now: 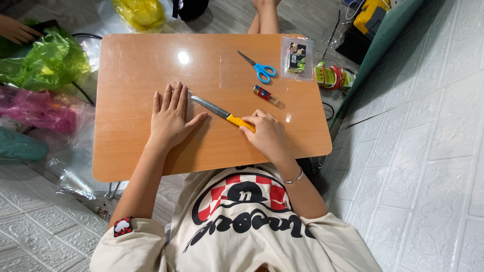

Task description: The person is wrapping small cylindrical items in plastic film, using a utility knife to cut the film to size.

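Yellow-handled knife (222,112) lies slantwise on the wooden table (131,65), blade toward upper left, handle toward you; your right hand (265,135) is closed around the handle. Your left hand (170,118) lies open and flat just beside the blade tip.

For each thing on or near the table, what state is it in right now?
Knife: lying on table, handle gripped by right hand.
Left hand: flat on table, fingers spread.
Scissors: slightly open, lying free.
Lighter: lying on its side.
Clear packet: flat, near the table's corner.
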